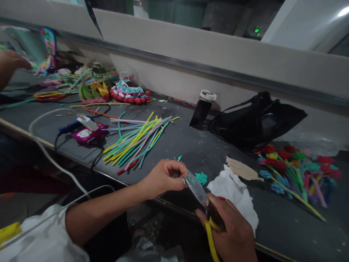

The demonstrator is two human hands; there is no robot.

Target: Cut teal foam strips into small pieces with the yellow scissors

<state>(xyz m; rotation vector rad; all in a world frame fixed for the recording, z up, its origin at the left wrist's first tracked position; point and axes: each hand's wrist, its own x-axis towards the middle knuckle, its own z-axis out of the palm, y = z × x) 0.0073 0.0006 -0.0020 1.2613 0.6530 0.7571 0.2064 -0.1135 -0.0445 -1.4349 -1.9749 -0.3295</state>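
My right hand (231, 229) is closed around yellow-handled scissors (203, 202), whose blades point up and left. My left hand (163, 176) pinches something small at the blade tips; small teal bits cling there. Just beyond the blades a little heap of teal foam pieces (201, 177) lies on the dark table (191, 145). Beside my right hand rests a crumpled white tissue (231, 191).
Coloured foam strips (136, 140) fan out at centre left, next to a pink device (87, 134) with cables. Foam flowers (297, 171) lie at right, behind them a black bag (256, 120) and a dark bottle (203, 109). Another person's hand (12, 65) works at far left.
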